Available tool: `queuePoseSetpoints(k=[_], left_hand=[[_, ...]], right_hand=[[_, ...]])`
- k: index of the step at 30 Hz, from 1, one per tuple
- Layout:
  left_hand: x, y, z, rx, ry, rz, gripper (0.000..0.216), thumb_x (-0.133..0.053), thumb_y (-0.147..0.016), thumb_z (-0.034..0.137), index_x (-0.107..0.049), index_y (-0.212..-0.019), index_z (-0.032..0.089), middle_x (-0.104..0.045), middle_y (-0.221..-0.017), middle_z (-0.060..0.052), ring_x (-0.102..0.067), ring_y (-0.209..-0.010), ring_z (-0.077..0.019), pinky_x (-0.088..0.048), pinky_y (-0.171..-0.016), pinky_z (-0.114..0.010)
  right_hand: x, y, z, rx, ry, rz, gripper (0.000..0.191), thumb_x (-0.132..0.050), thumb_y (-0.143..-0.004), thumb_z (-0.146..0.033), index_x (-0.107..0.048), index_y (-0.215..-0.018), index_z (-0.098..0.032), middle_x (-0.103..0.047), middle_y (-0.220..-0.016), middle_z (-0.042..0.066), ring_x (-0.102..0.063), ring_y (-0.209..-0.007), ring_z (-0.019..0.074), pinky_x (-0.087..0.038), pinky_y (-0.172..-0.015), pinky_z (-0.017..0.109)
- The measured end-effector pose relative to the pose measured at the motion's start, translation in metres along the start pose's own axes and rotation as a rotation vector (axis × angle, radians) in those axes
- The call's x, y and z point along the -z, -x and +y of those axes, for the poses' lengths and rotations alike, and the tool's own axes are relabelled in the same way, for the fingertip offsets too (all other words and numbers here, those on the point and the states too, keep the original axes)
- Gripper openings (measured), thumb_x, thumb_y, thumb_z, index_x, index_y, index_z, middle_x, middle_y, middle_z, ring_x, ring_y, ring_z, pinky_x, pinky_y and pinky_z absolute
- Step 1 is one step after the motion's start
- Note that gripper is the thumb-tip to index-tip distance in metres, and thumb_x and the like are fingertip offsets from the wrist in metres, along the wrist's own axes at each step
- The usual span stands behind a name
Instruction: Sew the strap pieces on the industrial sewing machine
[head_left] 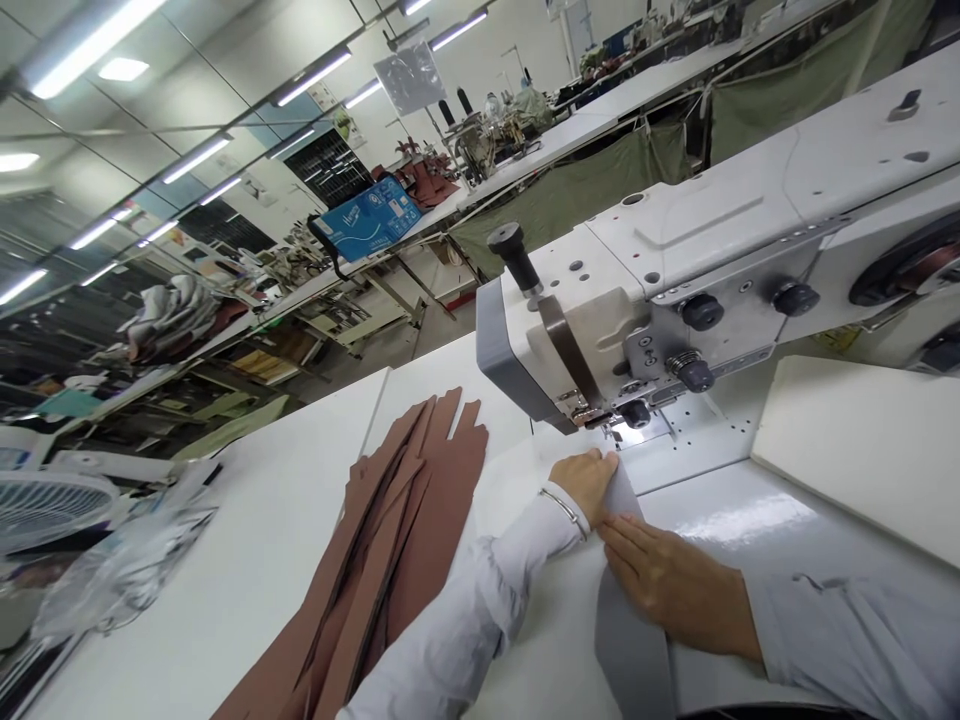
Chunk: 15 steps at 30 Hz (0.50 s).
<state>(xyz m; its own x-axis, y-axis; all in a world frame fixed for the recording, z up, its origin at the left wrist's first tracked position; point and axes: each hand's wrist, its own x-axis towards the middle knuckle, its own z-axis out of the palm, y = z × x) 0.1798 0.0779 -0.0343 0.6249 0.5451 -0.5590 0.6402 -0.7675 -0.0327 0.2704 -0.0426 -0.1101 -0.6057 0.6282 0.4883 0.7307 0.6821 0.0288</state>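
We had both hands at the grey piece of material (637,650), which ran from the bottom of the frame, right of centre, up toward the needle area of the white sewing machine (600,310). Our left hand (585,482), with a thin bracelet (564,510) at the wrist, lay just below the needle area; its fingers were drawn in narrow at the edge of the grey piece, and we could not tell whether they pinched it. Our right hand (664,580) lay across the grey piece lower down, fingers straight and close together, their tips beside our left hand. Its thumb was hidden, so we could not tell whether it gripped anything.

Left of our left sleeve (457,620), from the centre of the frame to its bottom edge, we had a loose pile of brown pieces (442,520) on the white table (262,510). A pale slab (862,445) lay at the right edge. We saw a blue box (371,220) in the upper middle and a fan (52,510) at the lower left.
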Motion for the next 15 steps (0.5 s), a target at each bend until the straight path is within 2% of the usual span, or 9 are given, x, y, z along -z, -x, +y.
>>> queuePoseSetpoints(k=[4, 8, 13, 15], left_hand=[[0.001, -0.004, -0.001, 0.008, 0.01, 0.013, 0.056, -0.059, -0.072, 0.019, -0.04, -0.124, 0.013, -0.058, -0.107, -0.012, -0.059, -0.097, -0.0269, -0.05, -0.078, -0.036], [-0.001, -0.006, -0.003, 0.007, 0.028, 0.021, 0.061, -0.059, -0.071, 0.017, -0.036, -0.126, 0.012, -0.057, -0.108, -0.013, -0.059, -0.097, -0.026, -0.05, -0.079, -0.034], [-0.002, -0.006, -0.006, 0.011, 0.036, 0.023, 0.039, -0.05, -0.077, 0.015, -0.045, -0.116, 0.017, -0.058, -0.103, -0.009, -0.059, -0.094, -0.0238, -0.049, -0.077, -0.033], [-0.003, -0.006, -0.006, 0.011, 0.039, 0.046, 0.039, -0.047, -0.079, 0.014, -0.045, -0.117, 0.017, -0.058, -0.102, -0.01, -0.06, -0.093, -0.0237, -0.05, -0.076, -0.033]], right_hand=[[-0.003, -0.001, 0.004, 0.001, 0.008, -0.027, 0.033, -0.053, -0.077, -0.01, -0.059, -0.107, 0.003, -0.058, -0.112, 0.024, -0.052, -0.11, 0.0304, -0.046, -0.092, 0.041], [-0.002, -0.001, 0.0, -0.021, 0.008, -0.006, 0.032, -0.056, -0.076, -0.008, -0.06, -0.105, 0.003, -0.06, -0.11, 0.023, -0.053, -0.108, 0.0304, -0.047, -0.091, 0.04], [-0.001, -0.002, -0.006, -0.032, -0.006, -0.018, 0.029, -0.056, -0.077, -0.009, -0.059, -0.104, 0.003, -0.06, -0.109, 0.024, -0.054, -0.108, 0.0301, -0.046, -0.092, 0.041], [0.0, -0.002, -0.007, -0.04, -0.003, -0.023, 0.03, -0.056, -0.078, -0.01, -0.059, -0.104, 0.003, -0.059, -0.109, 0.024, -0.054, -0.108, 0.0298, -0.045, -0.092, 0.041]])
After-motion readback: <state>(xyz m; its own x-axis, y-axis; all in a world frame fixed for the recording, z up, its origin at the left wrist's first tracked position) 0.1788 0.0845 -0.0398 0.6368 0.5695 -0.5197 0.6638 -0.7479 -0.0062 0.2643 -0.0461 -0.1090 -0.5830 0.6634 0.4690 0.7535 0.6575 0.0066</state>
